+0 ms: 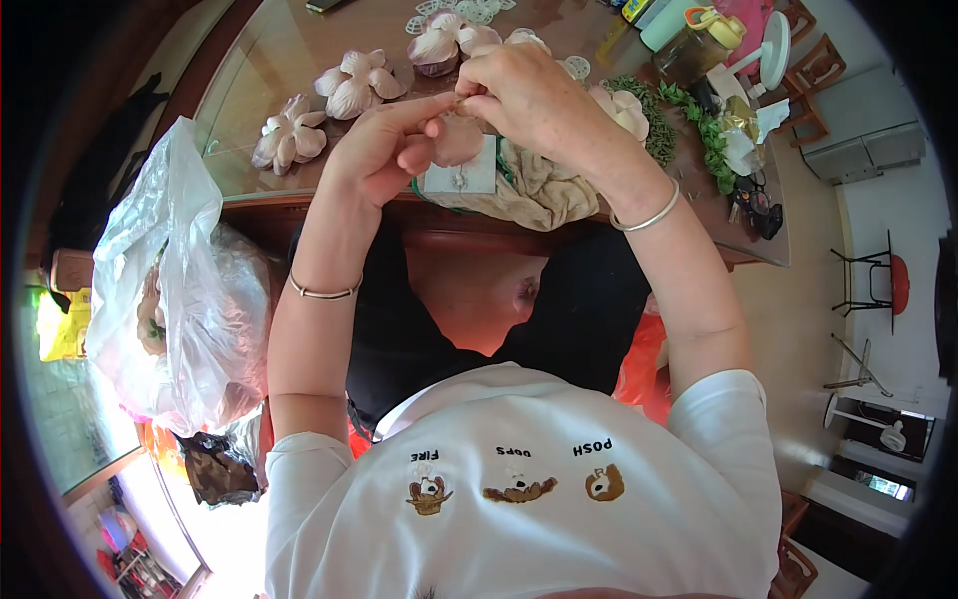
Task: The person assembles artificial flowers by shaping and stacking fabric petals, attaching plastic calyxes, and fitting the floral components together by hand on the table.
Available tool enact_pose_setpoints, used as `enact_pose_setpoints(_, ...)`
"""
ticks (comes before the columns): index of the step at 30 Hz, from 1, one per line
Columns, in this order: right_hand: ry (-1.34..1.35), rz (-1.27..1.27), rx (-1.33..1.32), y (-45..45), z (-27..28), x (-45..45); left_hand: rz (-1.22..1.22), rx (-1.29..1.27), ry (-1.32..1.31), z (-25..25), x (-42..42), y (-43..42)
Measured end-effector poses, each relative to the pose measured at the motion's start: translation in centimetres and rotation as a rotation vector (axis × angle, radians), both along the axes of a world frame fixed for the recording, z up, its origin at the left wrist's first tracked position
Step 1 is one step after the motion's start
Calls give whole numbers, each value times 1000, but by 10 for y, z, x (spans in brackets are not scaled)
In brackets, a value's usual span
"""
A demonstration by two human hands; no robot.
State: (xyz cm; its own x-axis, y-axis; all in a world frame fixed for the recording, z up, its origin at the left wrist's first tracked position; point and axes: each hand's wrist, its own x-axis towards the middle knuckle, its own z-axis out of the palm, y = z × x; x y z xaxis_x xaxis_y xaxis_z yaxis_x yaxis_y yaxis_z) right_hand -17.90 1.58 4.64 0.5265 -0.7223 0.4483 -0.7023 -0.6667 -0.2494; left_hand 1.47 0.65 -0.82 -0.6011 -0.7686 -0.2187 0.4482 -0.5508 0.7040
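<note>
Above the table's near edge, my two hands meet at the fingertips around a pale pink artificial flower petal (458, 143). My right hand (544, 100) pinches at its upper end with thumb and index finger. From the other side my left hand (384, 145) closes on it, index finger stretched to the same spot and the other fingers curled. What exactly lies between the fingertips is too small to make out. Below the petal are a white square sheet (479, 178) and a crumpled beige cloth (547, 190). Pale pink-purple artificial flowers (359, 84) sit beyond my hands.
Another flower (289, 136) lies at the left of the glass-topped table (244, 95). Green artificial foliage (711, 140), a yellow-lidded jar (699, 45) and keys (740, 205) are on the right. A clear plastic bag (180, 309) bulges beside my left arm.
</note>
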Motion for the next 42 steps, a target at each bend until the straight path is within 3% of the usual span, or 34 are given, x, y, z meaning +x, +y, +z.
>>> enact_pose_setpoints(4,-184,49,147,1,-6,-5,180,-112,-121,0,-15,9)
enact_pose_setpoints(5,-185,45,144,3,-8,-8,176,-116,-122,-1,-16,9)
enact_pose_setpoints(9,-524,-61,570,9,-20,-18,198,-139,-71,-8,-19,9)
enact_pose_setpoints(15,-805,-55,810,3,-28,-22,213,-166,-85,-7,-20,8)
enact_pose_setpoints(19,-1123,215,1420,-19,-47,-39,210,-126,-58,-11,-21,6)
enact_pose_setpoints(25,-1274,293,1563,-16,-44,-32,223,-127,-47,-26,-23,2)
enact_pose_setpoints(29,-1251,182,1463,-14,-46,-26,228,-132,-23,-23,-24,6)
enact_pose_setpoints(34,-1311,246,1454,-16,-58,-25,280,-93,-79,-3,-30,15)
enact_pose_setpoints(42,-1366,220,1371,-10,-64,-19,275,-117,-26,-18,-28,3)
